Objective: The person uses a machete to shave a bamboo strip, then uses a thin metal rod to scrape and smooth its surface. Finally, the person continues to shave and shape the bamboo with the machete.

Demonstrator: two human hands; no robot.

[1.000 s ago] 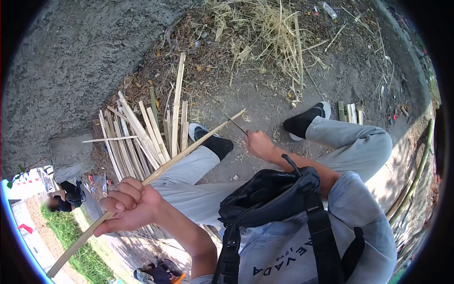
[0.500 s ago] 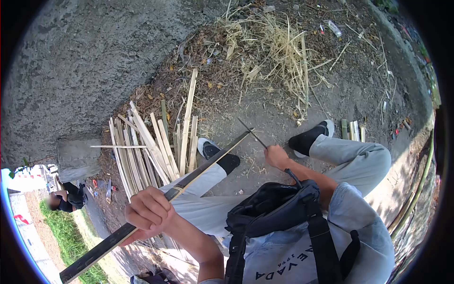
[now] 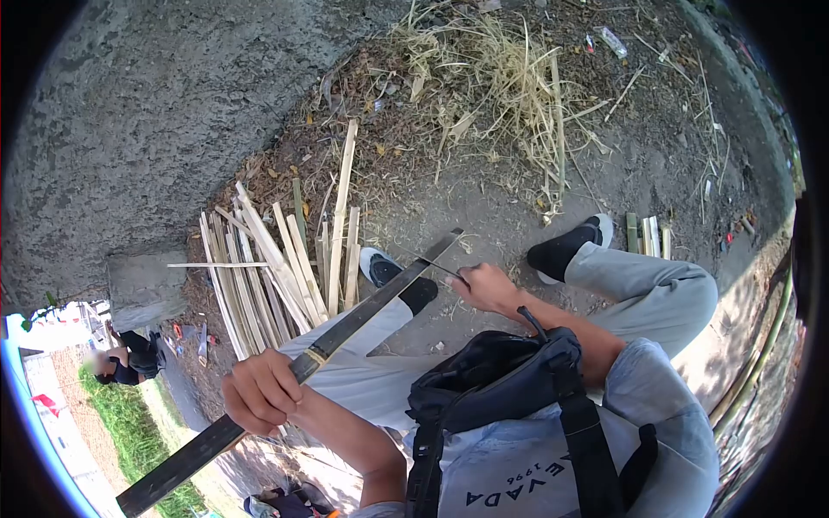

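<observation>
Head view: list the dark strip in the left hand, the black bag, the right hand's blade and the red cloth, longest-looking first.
1. Dark strip
2. Black bag
3. Blade
4. Red cloth

Two hands (image 3: 488, 287) are holding one dark strip (image 3: 367, 315) and one knife (image 3: 441, 268); two feet (image 3: 557, 257) are resting on the ground (image 3: 484, 203); one slat pile (image 3: 281, 259) is lying by its left edge, one straw heap (image 3: 509, 95) beyond.

Place: you are at an outdoor work spot
Strip pile (image 3: 278, 263): pale split lengths lying together
Ground (image 3: 466, 194): bare dirt around you and the strip pile
Concrete (image 3: 173, 129): rough, grey, beyond the strip pile
Dry fibres (image 3: 505, 95): heaped right of the strip pile
Grass (image 3: 129, 423): sunlit green, left of the strip pile
</observation>
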